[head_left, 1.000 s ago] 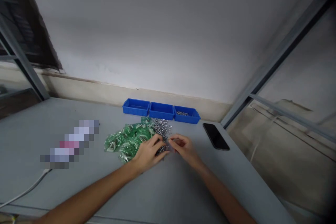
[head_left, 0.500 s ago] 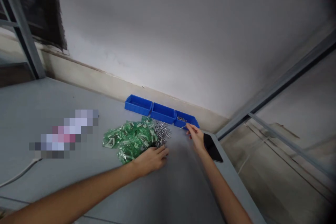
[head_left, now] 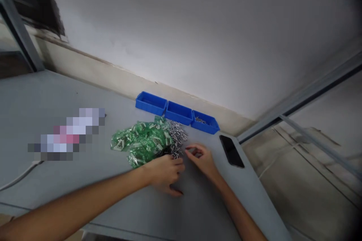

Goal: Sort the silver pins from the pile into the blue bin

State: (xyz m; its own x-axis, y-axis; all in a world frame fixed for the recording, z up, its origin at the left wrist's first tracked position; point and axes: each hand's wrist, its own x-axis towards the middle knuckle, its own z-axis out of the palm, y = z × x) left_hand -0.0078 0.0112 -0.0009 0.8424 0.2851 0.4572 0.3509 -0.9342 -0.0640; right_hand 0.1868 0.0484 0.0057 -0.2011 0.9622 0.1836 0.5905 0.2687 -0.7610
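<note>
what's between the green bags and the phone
In the head view, loose metal pins lie beside the green bags; then comes the right hand, short of the phone.

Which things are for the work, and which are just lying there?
Part of the job, probably:
silver pieces near the left hand and right hand
three blue bins, one holding similar pieces
green packets

Just lying about, probably:
black phone
blurred-out thing
white cable
</note>
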